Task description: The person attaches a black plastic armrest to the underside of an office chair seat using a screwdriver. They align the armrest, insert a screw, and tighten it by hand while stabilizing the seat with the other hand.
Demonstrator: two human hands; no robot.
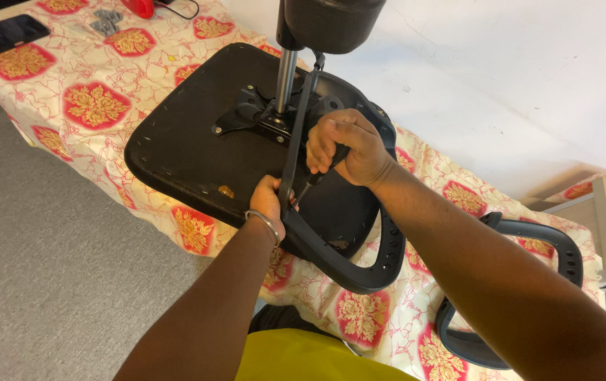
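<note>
Patterned cloth (91, 106), cream with red-and-gold medallions, covers the table; grey carpet below, white wall behind.

Item: office chair seat (183, 141), black, lying underside up on the cloth, metal post (286, 74) rising from its mounting plate (246, 116).
Armrest (359, 268), black, curved, set against the seat's near edge.
Right hand (349, 148): closed around a screwdriver (317, 175), tip angled down toward the armrest bracket.
Left hand (268, 204): clasped on the armrest upright, bracelet at the wrist.
Second armrest (529, 282): loose on the cloth, well apart to the right.

Risk, as judged: the tip may slip off the screw toward the left-hand fingers just beside it; the seat overhangs the table edge and may tip under downward pressure.
</note>
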